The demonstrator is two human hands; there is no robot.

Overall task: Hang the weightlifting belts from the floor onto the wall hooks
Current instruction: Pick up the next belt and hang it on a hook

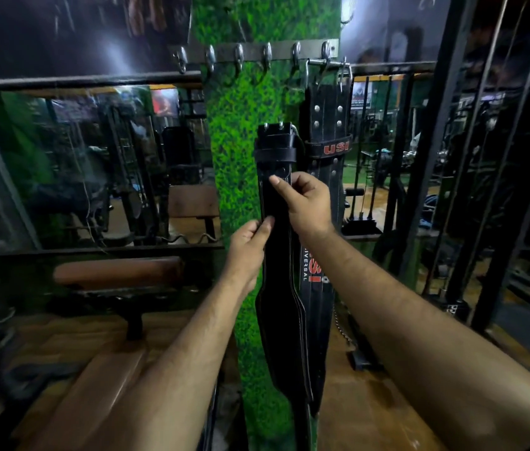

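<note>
Two black leather weightlifting belts show, both long and upright. The near stitched black belt [278, 271] is held vertically, buckle end up, before the green turf-covered pillar [237, 131]. The left hand [247, 252] pinches its left edge; the right hand [306, 203] grips its upper strap, fingers curled. Just right, the studded black belt with red lettering [327, 125] hangs from the metal rail of six hooks [253, 55].

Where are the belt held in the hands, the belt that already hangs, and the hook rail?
held belt [281, 320]: head view, on its wide lower part.
hanging belt [327, 118]: head view, on the riveted upper strap.
hook rail [252, 51]: head view, on the metal strip between two hooks.
</note>
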